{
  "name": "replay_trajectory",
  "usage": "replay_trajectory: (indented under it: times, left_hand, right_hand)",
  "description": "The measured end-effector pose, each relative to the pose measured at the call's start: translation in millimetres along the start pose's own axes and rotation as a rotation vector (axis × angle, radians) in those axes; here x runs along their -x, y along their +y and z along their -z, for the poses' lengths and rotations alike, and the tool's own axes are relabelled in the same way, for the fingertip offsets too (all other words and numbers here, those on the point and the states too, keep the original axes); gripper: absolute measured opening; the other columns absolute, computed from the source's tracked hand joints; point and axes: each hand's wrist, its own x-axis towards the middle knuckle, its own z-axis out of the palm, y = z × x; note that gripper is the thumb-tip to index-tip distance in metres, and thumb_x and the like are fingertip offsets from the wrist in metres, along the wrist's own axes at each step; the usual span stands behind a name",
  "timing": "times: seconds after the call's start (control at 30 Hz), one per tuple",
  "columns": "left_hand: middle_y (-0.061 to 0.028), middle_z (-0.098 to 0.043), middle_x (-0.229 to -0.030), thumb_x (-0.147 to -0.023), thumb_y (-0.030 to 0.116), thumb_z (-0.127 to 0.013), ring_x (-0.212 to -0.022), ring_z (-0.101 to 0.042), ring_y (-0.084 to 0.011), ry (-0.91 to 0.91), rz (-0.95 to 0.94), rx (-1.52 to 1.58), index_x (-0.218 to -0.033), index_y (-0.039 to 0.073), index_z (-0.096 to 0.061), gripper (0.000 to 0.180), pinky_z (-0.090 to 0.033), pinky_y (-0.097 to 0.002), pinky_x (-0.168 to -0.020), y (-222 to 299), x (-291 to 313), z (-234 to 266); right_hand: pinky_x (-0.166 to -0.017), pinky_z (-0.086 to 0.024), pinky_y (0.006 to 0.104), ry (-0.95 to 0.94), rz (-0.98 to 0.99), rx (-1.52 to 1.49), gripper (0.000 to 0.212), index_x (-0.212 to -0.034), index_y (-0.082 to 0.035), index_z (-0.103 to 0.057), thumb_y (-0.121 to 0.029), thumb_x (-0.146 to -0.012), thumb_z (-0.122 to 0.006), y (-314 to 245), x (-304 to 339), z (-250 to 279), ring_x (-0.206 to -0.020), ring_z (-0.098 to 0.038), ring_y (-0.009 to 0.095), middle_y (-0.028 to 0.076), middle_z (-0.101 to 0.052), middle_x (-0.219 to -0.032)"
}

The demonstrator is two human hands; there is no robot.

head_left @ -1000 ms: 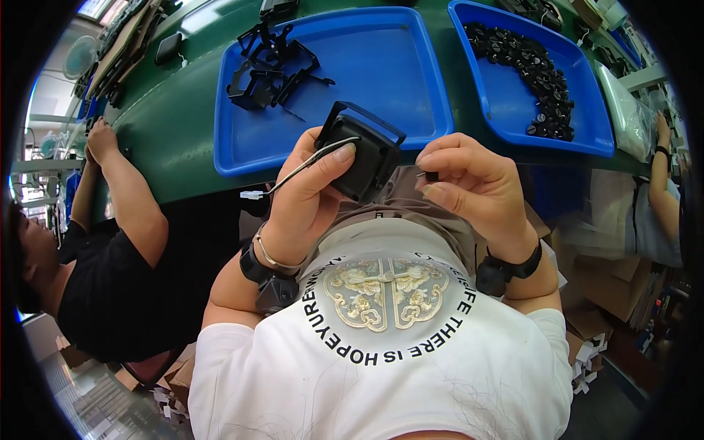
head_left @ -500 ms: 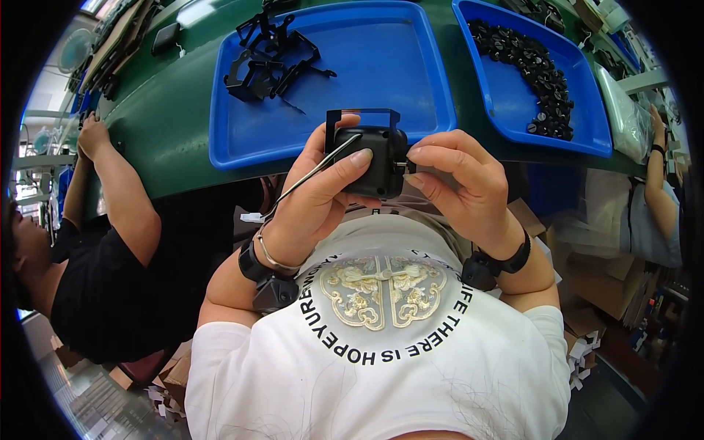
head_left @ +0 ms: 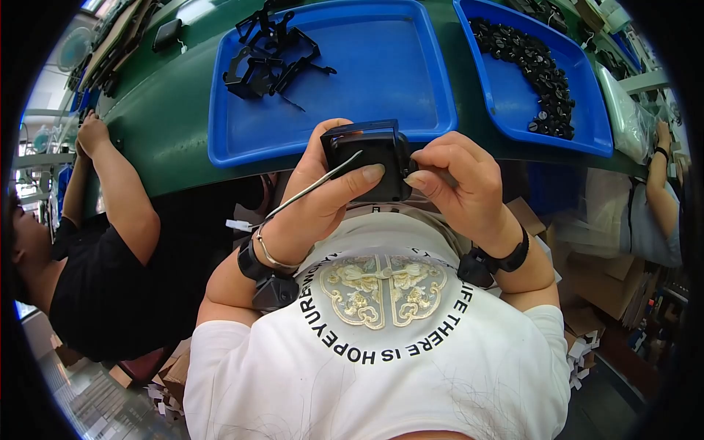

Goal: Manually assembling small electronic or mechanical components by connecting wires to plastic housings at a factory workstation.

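- The black, boxy plastic housing (head_left: 385, 158) sits in the left grip (head_left: 323, 187), above the wearer's lap and just short of the table; the fingers curl round its far side and the thumb presses its near face.
- A black U-shaped bracket (head_left: 367, 126) lies round the housing, its crossbar along the edge away from the wearer and one arm down the side facing the right grip (head_left: 462, 172); fitting it over looks done.
- The right grip is pinched nearly to a point, thumb and forefinger on a small black knob (head_left: 408, 169) at that arm. Attaching this knob seems the step in hand; whether it is fully seated cannot be told.
- The bracket's other side is hidden by the left grip, so whether a knob is on there cannot be told.
- A thin grey cable (head_left: 301, 194) crosses the left thumb, its white plug (head_left: 238, 225) hanging loose near the left wrist, unconnected.
- Beyond the left grip, a blue plastic tray (head_left: 381, 73) holds a tangle of black metal-looking brackets (head_left: 253, 82), seemingly unused.
- Beyond the right grip, a second blue tray (head_left: 506, 95) holds many loose black knobs (head_left: 550, 95), so more units probably remain.
- The green table (head_left: 161, 110) carries both trays.
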Motion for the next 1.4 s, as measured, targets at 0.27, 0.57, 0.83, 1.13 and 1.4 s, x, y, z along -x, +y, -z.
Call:
replay_trajectory:
  times: [0.27, 0.57, 0.83, 1.13, 1.4]
  left_hand:
    - [-0.0075, -0.056, -0.107, -0.084, -0.001, -0.062, -0.097, -0.057, -0.0134, 0.025, -0.134, -0.045, -0.122, 0.008, -0.032, 0.05, -0.049, -0.027, -0.084, -8, -1, -3]
    - [-0.0071, -0.056, -0.107, -0.084, 0.0, -0.063, -0.097, -0.057, -0.0129, 0.035, -0.202, -0.045, -0.121, 0.01, -0.032, 0.049, -0.05, -0.0254, -0.082, -8, -4, -3]
    - [-0.0071, -0.056, -0.107, -0.083, 0.0, -0.063, -0.097, -0.057, -0.0132, 0.044, -0.225, -0.085, -0.121, 0.01, -0.032, 0.049, -0.05, -0.0255, -0.082, -9, -7, -1]
    - [-0.0073, -0.057, -0.109, -0.083, -0.002, -0.062, -0.1, -0.057, -0.014, 0.056, -0.263, -0.056, -0.122, 0.009, -0.034, 0.049, -0.049, -0.0266, -0.085, -9, -8, -3]
    - [-0.0075, -0.057, -0.11, -0.083, -0.004, -0.061, -0.101, -0.057, -0.0136, 0.048, -0.258, -0.072, -0.121, 0.007, -0.038, 0.046, -0.048, -0.0263, -0.087, -10, -8, -1]
  right_hand:
    - [-0.054, -0.038, 0.0271, -0.139, -0.203, -0.049, 0.025, -0.075, -0.001, -0.056, -0.021, -0.089, -0.06, 5, 2, 4, -0.06, -0.047, 0.015, 0.005, -0.051, -0.066]
    - [-0.056, -0.041, 0.027, 0.078, -0.165, -0.134, 0.027, -0.084, 0.001, -0.059, -0.025, -0.09, -0.059, -1, -1, -6, -0.061, -0.05, 0.015, 0.007, -0.055, -0.07]
    - [-0.055, -0.042, 0.0254, -0.027, -0.214, -0.156, 0.027, -0.089, 0.0, -0.06, -0.027, -0.09, -0.058, 3, -2, -3, -0.058, -0.051, 0.016, 0.007, -0.057, -0.07]
    - [-0.058, -0.042, 0.0275, 0.071, -0.158, -0.19, 0.03, -0.1, -0.002, -0.056, -0.031, -0.093, -0.052, 5, -4, -2, -0.065, -0.053, 0.017, 0.008, -0.057, -0.075]
    - [-0.06, -0.04, 0.0301, -0.002, -0.171, -0.089, 0.031, -0.095, -0.002, -0.056, -0.033, -0.092, -0.052, 8, -3, 2, -0.065, -0.052, 0.02, 0.008, -0.056, -0.075]
